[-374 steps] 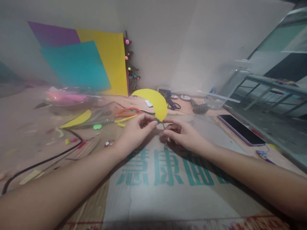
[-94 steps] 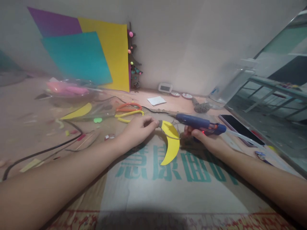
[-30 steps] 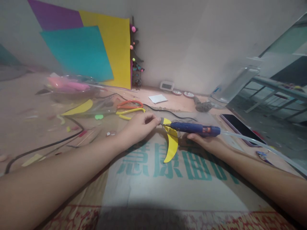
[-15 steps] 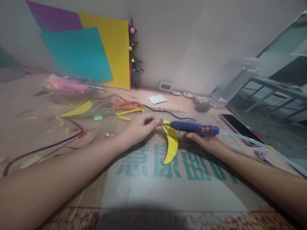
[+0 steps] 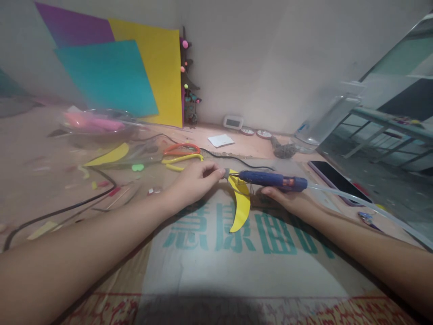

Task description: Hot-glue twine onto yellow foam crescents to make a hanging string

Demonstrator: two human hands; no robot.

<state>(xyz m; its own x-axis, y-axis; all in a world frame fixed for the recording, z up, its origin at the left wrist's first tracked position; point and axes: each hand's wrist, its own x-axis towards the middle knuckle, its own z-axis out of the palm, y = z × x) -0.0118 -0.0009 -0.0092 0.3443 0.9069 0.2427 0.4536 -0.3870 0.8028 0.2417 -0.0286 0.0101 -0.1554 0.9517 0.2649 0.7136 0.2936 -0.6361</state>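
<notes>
My left hand (image 5: pixel 199 180) is closed in a pinch on the grey tip of a yellow crescent (image 5: pixel 241 207), a flat, thin cut-out that hangs down over the printed sheet. In my right hand (image 5: pixel 287 201) is a blue hot glue gun (image 5: pixel 262 177), lying sideways with its nozzle pointing left. That nozzle reaches the crescent's upper end, close to my left fingertips; whether it touches cannot be made out. A long clear glue stick (image 5: pixel 352 193) runs out of the gun's back to the right. Most of my right fingers are hidden behind the gun.
Orange-and-yellow-handled scissors (image 5: pixel 182 149) lie behind my left hand. Another yellow crescent (image 5: pixel 108 155) and a black cord (image 5: pixel 64 208) are at left, among scraps. A phone (image 5: pixel 338 183) lies at right, near a clear bottle (image 5: pixel 324 119). Coloured sheets (image 5: pixel 108 81) lean on the wall.
Both hands, the yellow crescent and the glue gun hold practically the same pose. The whole view has shifted very slightly.
</notes>
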